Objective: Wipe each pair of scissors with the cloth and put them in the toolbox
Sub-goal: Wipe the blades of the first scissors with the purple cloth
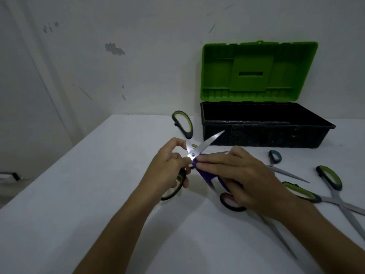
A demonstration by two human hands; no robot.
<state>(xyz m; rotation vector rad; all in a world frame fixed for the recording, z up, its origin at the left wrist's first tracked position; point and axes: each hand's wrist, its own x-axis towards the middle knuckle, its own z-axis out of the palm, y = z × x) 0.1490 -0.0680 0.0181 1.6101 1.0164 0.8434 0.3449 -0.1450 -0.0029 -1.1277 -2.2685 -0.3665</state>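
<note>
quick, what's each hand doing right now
Left hand: grips the open green-handled scissors.
Right hand: pinches the purple cloth around a blade.

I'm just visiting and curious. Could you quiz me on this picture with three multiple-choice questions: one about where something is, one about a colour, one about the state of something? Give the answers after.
1. Where does the toolbox stand?
A. At the back of the table, by the wall
B. On the floor
C. In the person's lap

2. What colour is the cloth?
A. White
B. Purple
C. Orange

3. How are the held scissors?
A. Closed, lying in the toolbox
B. Blades spread open, held in the hands
C. Hanging on the wall

Answers:
1 A: its black base sits on the white table at the far edge, lid up near the wall.
2 B: purple fabric shows under the right hand.
3 B: the left hand holds one handle while the blades cross apart.
</note>
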